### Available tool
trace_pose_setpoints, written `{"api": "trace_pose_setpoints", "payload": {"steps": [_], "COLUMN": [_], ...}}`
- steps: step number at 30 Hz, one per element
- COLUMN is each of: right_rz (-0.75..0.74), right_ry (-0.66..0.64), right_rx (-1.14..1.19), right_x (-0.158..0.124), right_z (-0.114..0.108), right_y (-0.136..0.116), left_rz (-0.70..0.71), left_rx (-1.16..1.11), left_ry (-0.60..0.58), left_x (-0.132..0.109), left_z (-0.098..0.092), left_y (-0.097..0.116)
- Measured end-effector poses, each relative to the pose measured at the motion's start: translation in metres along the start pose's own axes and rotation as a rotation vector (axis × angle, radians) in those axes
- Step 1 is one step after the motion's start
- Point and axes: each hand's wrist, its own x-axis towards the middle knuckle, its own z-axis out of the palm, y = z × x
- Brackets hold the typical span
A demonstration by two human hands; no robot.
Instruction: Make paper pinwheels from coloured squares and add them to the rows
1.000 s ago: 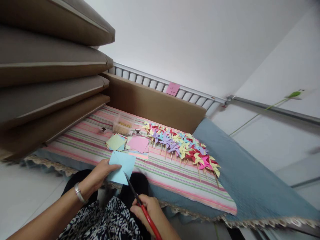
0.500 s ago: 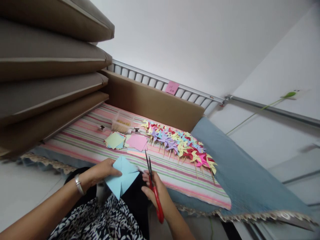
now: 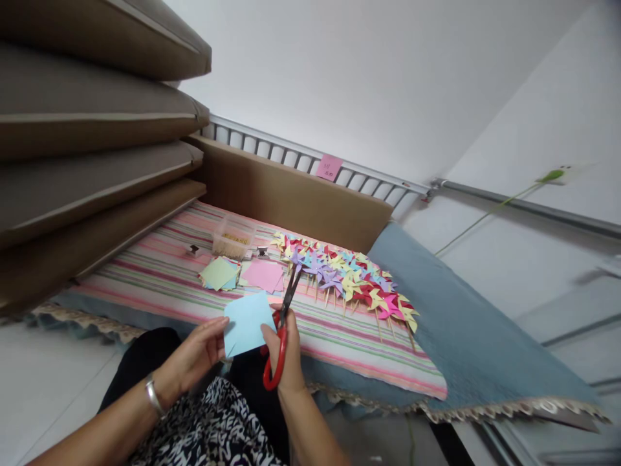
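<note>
Blue paper square (image 3: 247, 322) lower centre of frame, a slit visible near its lower-left corner. Left hand (image 3: 201, 346): fingertips at the sheet's left edge; cannot tell whether they pinch it. Right hand (image 3: 286, 349): thumb over the sheet's right edge, fingers closed about red-handled scissors (image 3: 282, 362), blades pointing up the frame. Clear box (image 3: 248, 232), left of frame centre on striped cloth (image 3: 160, 275): contains thin pale sticks (image 3: 229, 248) and yellow bits, too small to identify.

Blue paper (image 3: 248, 323) hides some striped cloth (image 3: 363, 349); pink note (image 3: 330, 167) illegibly small
</note>
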Motion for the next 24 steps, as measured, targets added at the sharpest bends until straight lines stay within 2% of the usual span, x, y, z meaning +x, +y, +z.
{"api": "trace_pose_setpoints", "payload": {"steps": [3,5,9,15,17,21,24], "right_rz": [-0.06,-0.065,-0.006,0.131,0.166,0.205,0.304], "right_ry": [0.03,0.015,-0.018,-0.036,-0.077,-0.243,-0.351], "right_rx": [-0.013,-0.016,-0.029,-0.021,-0.065,-0.212,-0.348], "right_x": [-0.006,-0.01,-0.016,-0.014,-0.016,-0.029,-0.042], "right_z": [0.006,0.009,0.01,0.002,-0.005,-0.024,-0.038], "right_y": [0.0,0.001,0.004,0.006,0.008,0.013,0.018], "left_rz": [-0.013,-0.018,0.017,0.064,0.079,0.135,0.146], "left_rx": [-0.021,0.036,0.166,0.245,0.279,0.345,0.375], "left_ry": [0.025,0.046,0.112,0.167,0.192,0.245,0.26], "left_x": [-0.002,-0.003,-0.002,0.0,0.002,0.005,0.005], "left_z": [0.009,0.015,0.017,0.01,0.007,-0.001,-0.004], "left_y": [-0.014,-0.016,-0.011,-0.003,0.0,0.007,0.01]}}
